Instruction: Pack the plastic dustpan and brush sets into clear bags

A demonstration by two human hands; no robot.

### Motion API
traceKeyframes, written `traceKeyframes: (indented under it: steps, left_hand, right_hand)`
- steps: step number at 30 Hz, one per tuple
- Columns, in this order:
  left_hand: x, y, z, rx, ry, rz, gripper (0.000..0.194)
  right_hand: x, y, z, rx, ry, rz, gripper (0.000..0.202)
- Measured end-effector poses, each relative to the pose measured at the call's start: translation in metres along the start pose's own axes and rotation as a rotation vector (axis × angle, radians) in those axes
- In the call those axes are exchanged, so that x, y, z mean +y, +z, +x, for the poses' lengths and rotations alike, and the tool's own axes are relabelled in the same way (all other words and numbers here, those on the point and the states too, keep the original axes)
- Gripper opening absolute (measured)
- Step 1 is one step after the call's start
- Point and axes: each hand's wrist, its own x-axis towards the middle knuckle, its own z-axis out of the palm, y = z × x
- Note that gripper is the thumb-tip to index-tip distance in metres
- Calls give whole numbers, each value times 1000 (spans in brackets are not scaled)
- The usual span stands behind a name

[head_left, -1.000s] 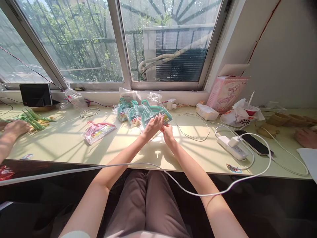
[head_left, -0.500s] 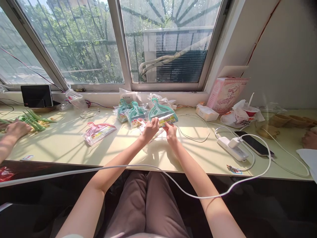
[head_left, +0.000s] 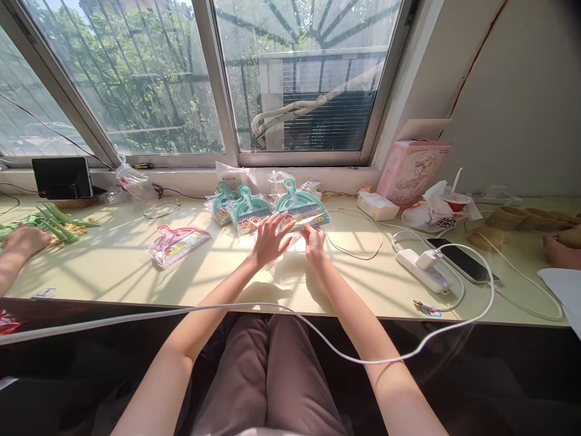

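Observation:
A green dustpan-and-brush set (head_left: 297, 200) with a bright printed label stands tilted in front of me. My right hand (head_left: 314, 241) pinches its lower right edge. My left hand (head_left: 271, 241) is open, its fingers spread at the lower left of the set; whether the fingertips touch it I cannot tell. Clear plastic wrap (head_left: 290, 260) lies under the hands. Just left of the left hand are a bagged green dustpan set (head_left: 249, 209) and another green set (head_left: 223, 200) behind it. A pink dustpan set (head_left: 179, 241) in clear plastic lies further left.
A white cable (head_left: 254, 304) hangs across my forearms. On the right are a power strip (head_left: 424, 272), a phone (head_left: 463, 261), a tissue pack (head_left: 376, 206) and a pink box (head_left: 415, 172). Another person's hand (head_left: 28, 241) rests by green stalks (head_left: 63, 227) at far left.
My left hand has loosened from a pinch to spread fingers. The pink piece beneath it is now mostly hidden. My right hand still grips the green set.

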Motion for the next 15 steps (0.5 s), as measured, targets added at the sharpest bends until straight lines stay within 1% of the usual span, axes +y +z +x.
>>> traceKeyframes:
  steps: [1, 2, 3, 4, 5, 6, 7, 8, 10, 11, 13, 15]
  left_hand:
    - [-5, -1, 4, 109, -134, -121, 44]
    - [-9, 0, 9, 190, -285, -268, 48]
    - [-11, 1, 15, 225, -430, -438, 51]
    - [-12, 5, 22, 215, -553, -624, 52]
    - [-11, 9, 27, 176, -638, -804, 51]
    - [-9, 15, 31, 138, -686, -959, 50]
    - [-5, 22, 33, 123, -702, -1075, 48]
    - [-1, 28, 34, 135, -697, -1147, 46]
    - [6, 39, 29, 167, -667, -1203, 44]
    - [7, 41, 26, 162, -647, -1212, 44]
    - [6, 41, 21, 113, -631, -1228, 45]
    - [0, 35, 20, 75, -651, -1246, 45]
  right_hand:
    - [1, 0, 0, -11, -5, -1, 19]
    - [2, 1, -1, -21, -8, -3, 20]
    - [4, 1, -1, -31, -10, -8, 20]
    - [5, 2, 0, -40, -14, -18, 20]
    - [7, 2, 0, -47, -25, -32, 19]
    - [8, 2, 1, -54, -42, -49, 19]
    - [8, 2, 2, -59, -62, -68, 19]
    - [8, 2, 2, -62, -81, -86, 19]
    - [7, 1, 3, -57, -105, -101, 21]
    - [7, 1, 3, -49, -107, -98, 21]
    - [5, 0, 2, -38, -100, -82, 21]
    - [3, 0, 0, -63, -98, -72, 21]
